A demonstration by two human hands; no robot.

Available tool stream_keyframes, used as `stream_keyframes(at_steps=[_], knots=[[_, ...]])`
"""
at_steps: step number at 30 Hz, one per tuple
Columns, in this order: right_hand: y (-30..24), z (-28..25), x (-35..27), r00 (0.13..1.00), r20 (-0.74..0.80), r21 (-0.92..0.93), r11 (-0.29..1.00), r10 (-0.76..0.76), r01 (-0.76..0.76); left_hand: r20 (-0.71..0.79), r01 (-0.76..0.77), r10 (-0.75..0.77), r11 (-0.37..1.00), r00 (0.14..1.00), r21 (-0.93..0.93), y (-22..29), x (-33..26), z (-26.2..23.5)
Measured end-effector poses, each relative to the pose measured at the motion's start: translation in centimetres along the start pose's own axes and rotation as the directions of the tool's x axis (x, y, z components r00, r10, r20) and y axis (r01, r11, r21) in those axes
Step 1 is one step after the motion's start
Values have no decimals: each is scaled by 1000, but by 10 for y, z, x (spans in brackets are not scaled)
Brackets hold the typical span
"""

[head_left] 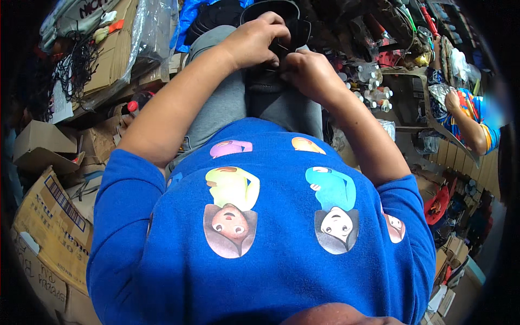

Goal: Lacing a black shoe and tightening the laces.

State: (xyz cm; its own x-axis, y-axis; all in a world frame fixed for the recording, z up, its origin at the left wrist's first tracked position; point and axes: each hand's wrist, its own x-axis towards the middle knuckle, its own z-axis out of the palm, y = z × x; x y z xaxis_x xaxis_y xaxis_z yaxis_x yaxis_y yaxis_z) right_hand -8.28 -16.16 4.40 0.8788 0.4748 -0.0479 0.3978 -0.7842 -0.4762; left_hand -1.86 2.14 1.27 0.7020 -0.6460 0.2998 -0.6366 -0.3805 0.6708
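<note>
On my lap, between my grey-trousered knees, rests a dark black item (266, 86) with a curved rim (273, 5) at its far end; its kind is hard to make out. My left hand (260, 39) reaches over it from the left, fingers bent and thumb pressed against the black material. Close by on the right, my right hand (311, 71) has its fingers curled in a pinch at the item's edge. What lies between those fingertips is too small and dark to tell. The two hands' fingertips nearly meet.
Dark round pieces (216, 20) lie beyond my left knee. Cardboard and plastic wrap (146, 43) are at left, with boxes (46, 143) nearer. Small clear bottles (374, 89) stand at right. Another person's arm (471, 127) in a colourful sleeve shows at far right.
</note>
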Motion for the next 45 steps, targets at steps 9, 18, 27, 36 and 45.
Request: stream_keyframes(at_steps=[9,18,27,36,45], knots=[[40,-26,-48,909,334,775,475,250,-416,203,245,-243,969,948,16,40,-87,-49],[61,-53,-75,936,30,983,-181,351,37,42,413,-412,911,910,-20,10,-87,-90],[61,-1,-81,997,-43,-251,965,70,-78,277,175,-17,-738,961,-652,-71,-68,-37],[71,-4,-100,769,174,930,154,615,-333,-153,201,-679,412,718,-889,-75,-76,-101],[-10,-47,7,984,163,-179,978,-77,106,-19,82,-84,995,996,-56,-1,-8,-4]])
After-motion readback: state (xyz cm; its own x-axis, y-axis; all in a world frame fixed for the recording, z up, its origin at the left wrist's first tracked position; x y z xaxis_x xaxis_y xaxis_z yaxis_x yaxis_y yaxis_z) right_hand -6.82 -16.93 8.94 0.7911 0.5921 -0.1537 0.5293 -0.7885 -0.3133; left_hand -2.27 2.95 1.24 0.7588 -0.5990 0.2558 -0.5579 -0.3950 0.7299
